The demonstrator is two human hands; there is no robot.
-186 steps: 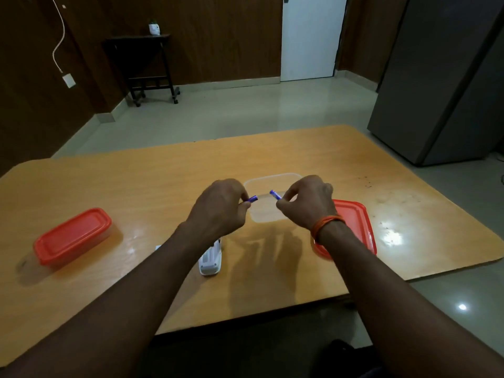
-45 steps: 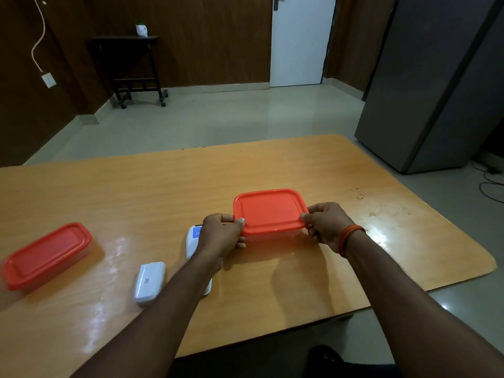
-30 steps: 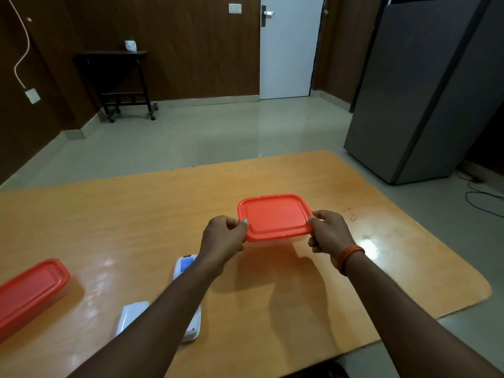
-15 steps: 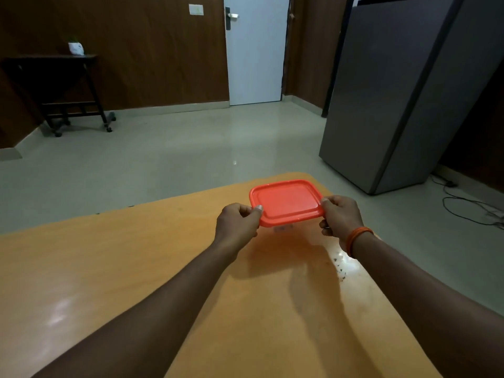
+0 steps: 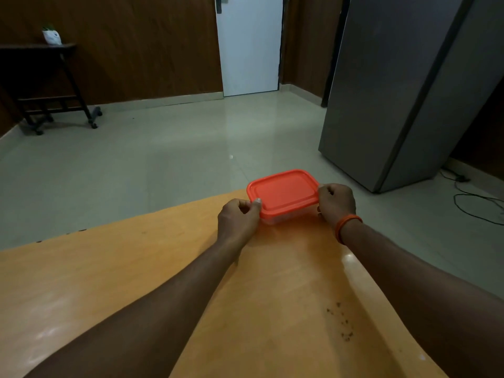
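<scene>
A clear plastic container with an orange-red lid [image 5: 283, 190] sits near the far right corner of the wooden table [image 5: 109, 282]. My left hand [image 5: 237, 219] grips its left edge, thumb on the lid's rim. My right hand [image 5: 336, 202], with an orange band on the wrist, grips the right edge with curled fingers. What is inside the container is hidden by the lid.
The table's far edge runs just behind the container, with tiled floor [image 5: 177, 154] beyond. A grey cabinet [image 5: 403, 85] stands to the right, cables [image 5: 474, 203] lie on the floor beside it. A dark side table [image 5: 46, 85] and white door [image 5: 249, 45] are at the back.
Both hands have carried the lidded container away from the table's middle toward the far right corner. The view turned right, so the other red-lidded box and white devices dropped out of sight.
</scene>
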